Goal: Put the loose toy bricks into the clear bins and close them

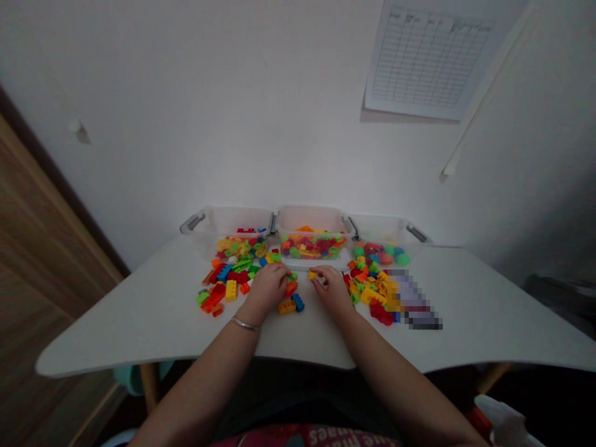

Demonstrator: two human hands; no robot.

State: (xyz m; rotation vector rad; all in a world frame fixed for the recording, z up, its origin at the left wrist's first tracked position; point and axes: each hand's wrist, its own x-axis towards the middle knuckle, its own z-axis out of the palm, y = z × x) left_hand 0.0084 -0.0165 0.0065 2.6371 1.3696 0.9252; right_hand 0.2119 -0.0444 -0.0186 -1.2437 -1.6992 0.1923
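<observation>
My right hand (333, 290) pinches a small yellow brick (312, 274) between thumb and fingers, just above the white table. Across from it, my left hand (269, 288) is closed, its fingers curled down by a green brick (293, 276) and an orange brick (291, 288). What those fingers grip, if anything, is hidden. Closer to me lie a yellow-orange brick (287, 307) and a blue brick (298, 302), side by side. A loose pile to the left includes an upright-looking yellow brick (231, 290) and a blue brick (224, 273).
Three clear plastic boxes stand against the wall: a left box (209, 245) and middle box (314, 216) with small bricks, and a right box (372, 223) with round pieces. Right of my hand, yellow bricks (372, 297) are heaped beside a pixelated flat object (414, 298).
</observation>
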